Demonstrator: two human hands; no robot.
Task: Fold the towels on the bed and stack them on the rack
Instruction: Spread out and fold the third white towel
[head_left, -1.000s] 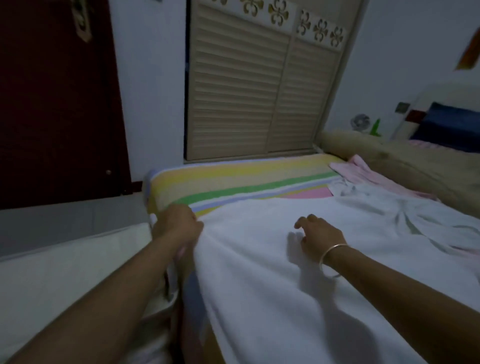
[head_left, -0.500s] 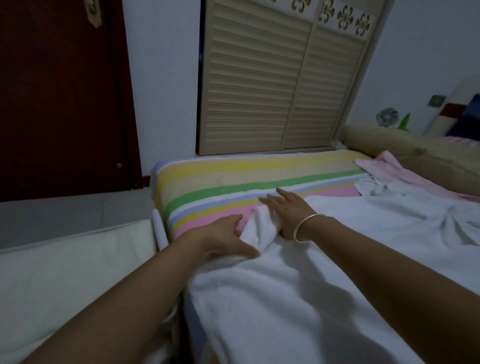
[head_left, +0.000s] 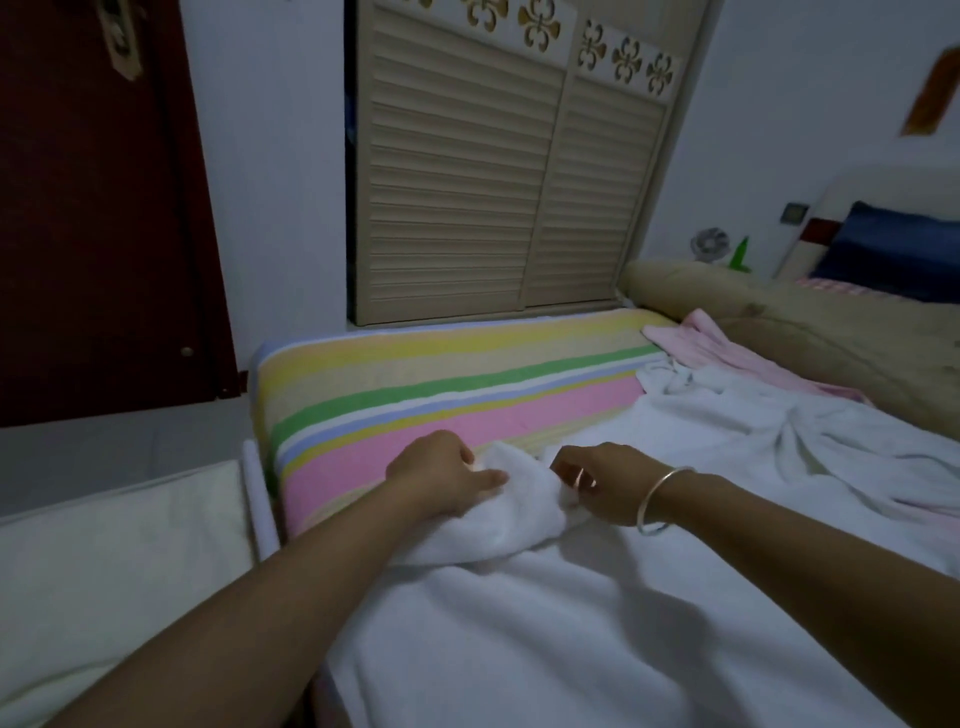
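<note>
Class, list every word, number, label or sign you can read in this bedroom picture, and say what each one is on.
None can be read.
Pale plate on the dark door: too blurred to tell.
Orange hanging on the wall: blurred, no letters legible.
White towel: no label shows.

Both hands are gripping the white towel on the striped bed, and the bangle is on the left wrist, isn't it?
Not quite: the head view shows the bangle on the right wrist. The rest holds: the left hand and right hand both grip the bunched white towel on the striped bed.
</note>
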